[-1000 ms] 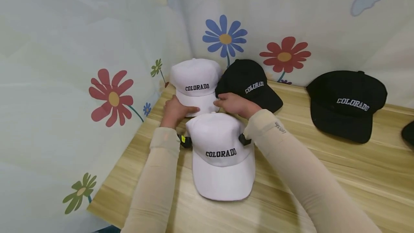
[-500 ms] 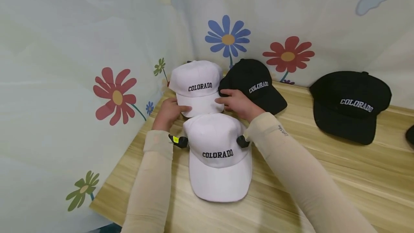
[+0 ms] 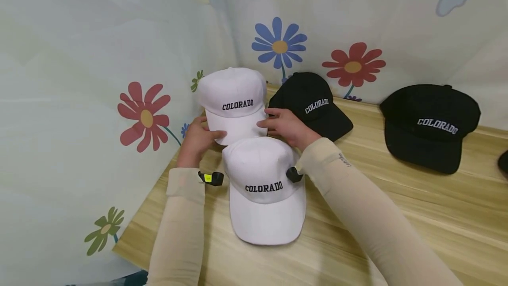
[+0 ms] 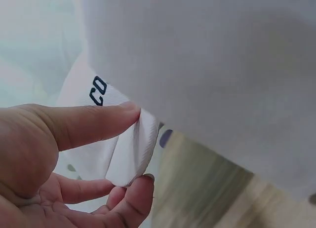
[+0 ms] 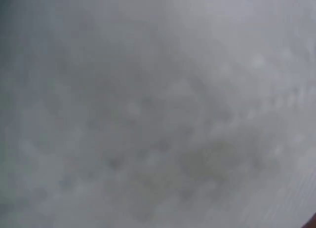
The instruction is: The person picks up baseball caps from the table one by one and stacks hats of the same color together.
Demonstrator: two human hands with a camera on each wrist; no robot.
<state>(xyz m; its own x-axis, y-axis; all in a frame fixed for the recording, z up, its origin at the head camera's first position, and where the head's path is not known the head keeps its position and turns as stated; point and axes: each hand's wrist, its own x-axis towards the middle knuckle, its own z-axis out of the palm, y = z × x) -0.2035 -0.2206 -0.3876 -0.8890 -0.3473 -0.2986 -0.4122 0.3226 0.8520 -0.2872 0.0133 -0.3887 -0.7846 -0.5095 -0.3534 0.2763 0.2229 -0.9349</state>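
A white baseball cap (image 3: 234,96) lettered COLORADO is held by its brim between both hands at the back left of the table. My left hand (image 3: 198,138) pinches the brim's left edge, thumb on top and fingers beneath, as the left wrist view shows the hand (image 4: 74,159) close up. From the other side, my right hand (image 3: 289,126) grips the brim's right edge with its thumb on top; its lower fingers are partly hidden. A second white cap (image 3: 263,189) sits in front, between the forearms. Blurred white fabric (image 5: 158,109) fills the right wrist view.
Just right of the held cap lies a black COLORADO cap (image 3: 311,107). Another black cap (image 3: 430,129) sits farther right, and part of a dark one (image 3: 503,161) shows at the right edge. A flower-printed curtain (image 3: 158,34) borders the wooden table (image 3: 357,250).
The rear white cap has moved left and slightly up, away from the black cap beside it. Both hands have gone left with it, the left hand farther. The other caps stay put.
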